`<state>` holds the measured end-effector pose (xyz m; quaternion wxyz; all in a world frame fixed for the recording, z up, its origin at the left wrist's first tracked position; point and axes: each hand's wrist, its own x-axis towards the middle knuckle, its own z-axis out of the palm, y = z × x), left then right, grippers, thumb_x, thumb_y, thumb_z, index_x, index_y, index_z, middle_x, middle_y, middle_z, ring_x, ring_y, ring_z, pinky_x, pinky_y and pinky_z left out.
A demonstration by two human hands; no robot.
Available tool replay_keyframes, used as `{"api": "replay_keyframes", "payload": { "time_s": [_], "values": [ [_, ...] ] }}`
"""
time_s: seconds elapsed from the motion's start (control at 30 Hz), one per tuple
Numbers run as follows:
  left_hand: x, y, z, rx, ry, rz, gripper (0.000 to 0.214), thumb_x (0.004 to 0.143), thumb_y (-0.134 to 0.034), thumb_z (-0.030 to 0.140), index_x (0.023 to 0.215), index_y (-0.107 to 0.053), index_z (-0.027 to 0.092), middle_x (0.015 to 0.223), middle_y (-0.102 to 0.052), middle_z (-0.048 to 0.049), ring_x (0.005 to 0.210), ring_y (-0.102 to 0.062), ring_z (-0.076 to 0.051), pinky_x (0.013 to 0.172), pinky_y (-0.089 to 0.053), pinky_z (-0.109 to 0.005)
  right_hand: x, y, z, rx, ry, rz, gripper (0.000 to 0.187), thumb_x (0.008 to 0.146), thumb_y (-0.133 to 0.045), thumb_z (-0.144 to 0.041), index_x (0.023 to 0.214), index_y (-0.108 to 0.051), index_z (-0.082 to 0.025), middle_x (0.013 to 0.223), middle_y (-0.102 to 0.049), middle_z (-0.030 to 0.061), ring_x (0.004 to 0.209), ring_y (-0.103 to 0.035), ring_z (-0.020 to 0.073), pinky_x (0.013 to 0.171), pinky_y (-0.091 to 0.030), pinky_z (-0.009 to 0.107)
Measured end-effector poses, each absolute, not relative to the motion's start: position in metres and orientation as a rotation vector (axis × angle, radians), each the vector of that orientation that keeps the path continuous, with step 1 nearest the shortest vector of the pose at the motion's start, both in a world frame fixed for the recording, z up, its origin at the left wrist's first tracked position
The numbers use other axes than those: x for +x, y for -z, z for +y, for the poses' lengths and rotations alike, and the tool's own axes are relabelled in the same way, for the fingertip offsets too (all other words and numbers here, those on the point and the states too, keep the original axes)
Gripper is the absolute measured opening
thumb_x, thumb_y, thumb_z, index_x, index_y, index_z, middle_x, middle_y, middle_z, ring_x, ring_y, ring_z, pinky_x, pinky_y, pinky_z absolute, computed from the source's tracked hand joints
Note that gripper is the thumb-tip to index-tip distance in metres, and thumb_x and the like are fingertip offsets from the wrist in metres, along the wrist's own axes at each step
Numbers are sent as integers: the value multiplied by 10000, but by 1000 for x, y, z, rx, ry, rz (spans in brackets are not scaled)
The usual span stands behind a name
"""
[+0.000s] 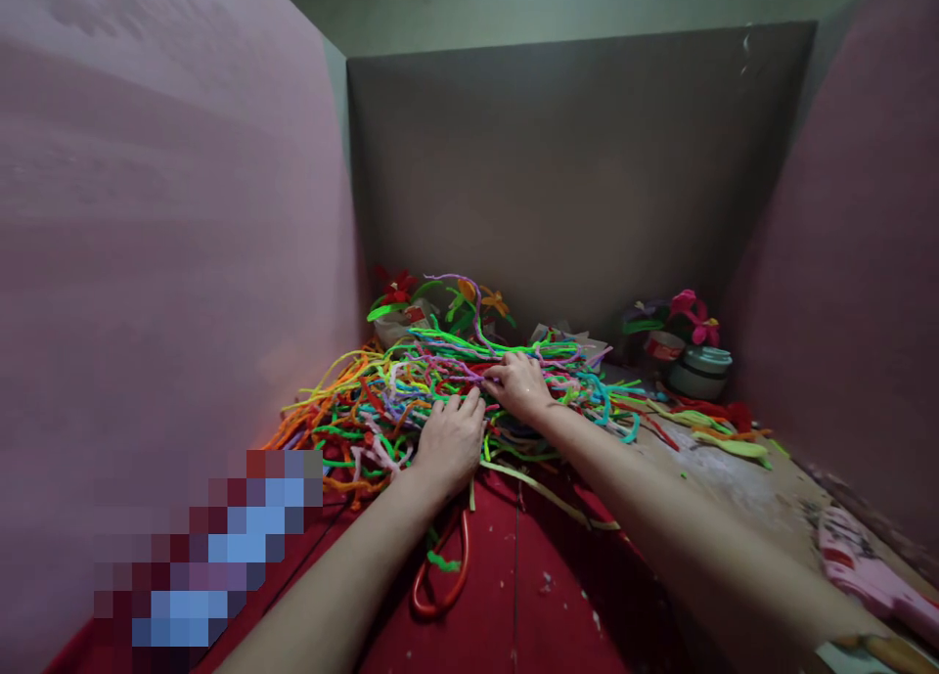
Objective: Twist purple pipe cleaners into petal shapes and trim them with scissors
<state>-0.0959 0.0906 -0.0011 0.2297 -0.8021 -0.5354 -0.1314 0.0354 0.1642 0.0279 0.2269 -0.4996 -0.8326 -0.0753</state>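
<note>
A heaped tangle of multicoloured pipe cleaners [411, 410] spreads across the red surface [543, 576]. My right hand [520, 385] is over the middle of the heap, its thumb and fingers closed on a purple pipe cleaner [462, 369]. Just left of it and nearer to me, my left hand [451, 439] rests on the heap's front edge with fingers stretched forward. Its fingertips touch the strands, and I see nothing held in it. Another purple strand [476, 312] arches up behind the right hand.
Pipe-cleaner flowers stand at the back: red [396, 288], orange [493, 302] and pink [693, 314]. A pale green jar [700, 371] is at right. A red cord loop [459, 596] lies in front. A pink gun-shaped tool [866, 561] lies far right. Panels enclose three sides.
</note>
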Motion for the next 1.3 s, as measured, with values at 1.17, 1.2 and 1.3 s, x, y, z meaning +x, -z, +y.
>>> {"api": "replay_keyframes", "payload": {
  "time_s": [1.17,1.2,1.3],
  "values": [
    [-114,-14,77,-2358,883,-1511,452,698,-516,142,1146,-563,179,1261,-499,-115,1175,-349,-299,970,-266,-482,42,11,38,-1017,-968,-1721,300,804,-461,-316,603,-609,-150,502,-455,-14,483,-364,116,467,-295,240],
    [-115,-17,74,-2380,1035,-1514,406,689,-508,118,1078,-609,179,1202,-548,-106,1147,-385,-283,970,-278,-463,42,11,38,-1005,-978,-1702,318,812,-451,-337,613,-615,-151,520,-476,-10,498,-383,119,482,-314,241],
    [-121,-33,66,-2330,1756,-1660,266,713,-494,142,916,-662,181,979,-646,-70,963,-531,-216,869,-394,-372,44,4,35,-918,-1032,-1555,341,812,-461,-409,718,-662,-151,633,-585,17,611,-491,146,583,-401,263]
  ]
}}
